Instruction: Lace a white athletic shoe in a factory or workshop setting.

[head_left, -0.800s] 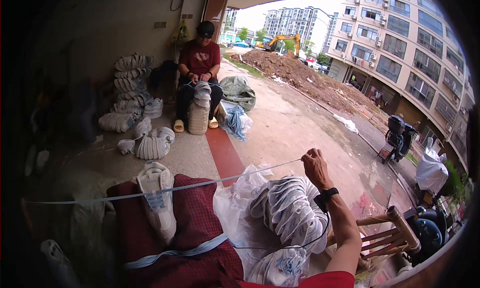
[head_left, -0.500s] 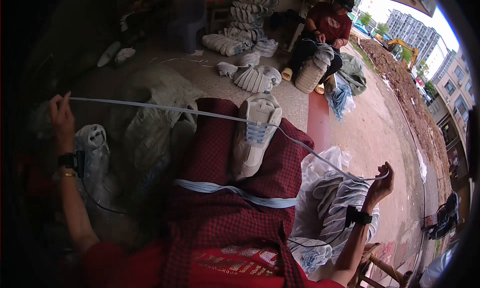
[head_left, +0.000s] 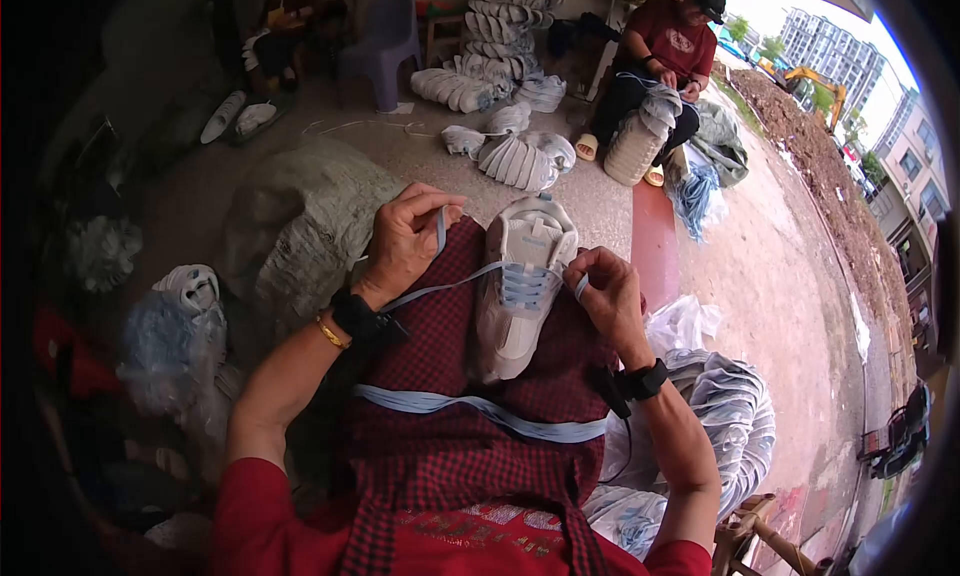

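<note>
A pale sneaker (head_left: 512,338) rests between my thighs on a red-and-black checked apron (head_left: 440,481), its toe pointing toward me. Light-blue shoelace (head_left: 430,288) crosses its lower eyelets in several rows, and a loose end runs out to each side. My left hand (head_left: 405,241) pinches the left end, just beyond the shoe's left side. Close by the shoe's right side, my right hand (head_left: 610,301) has the other end between thumb and fingers. Across my lap lies a bundle of light-blue laces (head_left: 480,408).
Stacks of pale shoe uppers (head_left: 500,36) stand at the back, with more (head_left: 520,159) on the floor. A co-worker (head_left: 665,51) sits at the back right with shoe pieces. Nested uppers (head_left: 735,416) lie right of me; a large sack (head_left: 310,211) is at left. A purple chair (head_left: 385,51) stands behind.
Both hands have come inward from far apart to near the shoe. The lace, stretched taut across the shoe before, now hangs slacker and passes through its eyelets. The view has shifted slightly.
</note>
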Demonstrator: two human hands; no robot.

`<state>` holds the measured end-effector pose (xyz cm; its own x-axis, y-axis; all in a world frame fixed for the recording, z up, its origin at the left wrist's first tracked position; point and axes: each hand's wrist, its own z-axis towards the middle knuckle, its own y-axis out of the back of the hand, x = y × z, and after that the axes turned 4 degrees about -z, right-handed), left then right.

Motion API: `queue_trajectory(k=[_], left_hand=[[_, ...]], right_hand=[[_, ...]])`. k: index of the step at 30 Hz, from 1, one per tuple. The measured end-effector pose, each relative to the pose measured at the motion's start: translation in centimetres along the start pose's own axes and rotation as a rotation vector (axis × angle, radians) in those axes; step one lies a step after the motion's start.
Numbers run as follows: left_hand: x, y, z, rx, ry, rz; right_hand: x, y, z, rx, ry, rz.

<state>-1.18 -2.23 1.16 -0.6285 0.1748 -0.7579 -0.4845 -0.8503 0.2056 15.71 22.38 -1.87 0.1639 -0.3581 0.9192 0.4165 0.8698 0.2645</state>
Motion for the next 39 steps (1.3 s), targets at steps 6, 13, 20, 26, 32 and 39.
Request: queue_trajectory(k=[6, 13, 20, 26, 32, 39], left_hand=[[1.9, -4.7, -1.4, 0.066, 0.098, -0.112], [1.9, -3.8, -2.7, 0.072, 0.105, -0.144], [1.9, -3.8, -3.2, 0.016, 0.261, -0.229], [1.5, -3.2, -3.4, 0.028, 0.263, -0.244], [1.8, -3.8, -3.4, -0.020, 0.236, -0.241], [1.2, -4.6, -3.6, -0.017, 0.224, -0.179]], right_hand=[[0.8, -0.1, 0.1, 0.029, -0.025, -0.010], [1.2, 0.5, 1.3, 0.156, -0.121, 0.093], [1.3, 0.9, 2.7, 0.214, -0.222, 0.048], [3.0, 0.9, 4.0, 0.318, -0.303, 0.097], [2.8, 0.3, 3.3, 0.144, -0.028, -0.547], [5.7, 0.2, 3.7, 0.263, 0.085, -0.690]])
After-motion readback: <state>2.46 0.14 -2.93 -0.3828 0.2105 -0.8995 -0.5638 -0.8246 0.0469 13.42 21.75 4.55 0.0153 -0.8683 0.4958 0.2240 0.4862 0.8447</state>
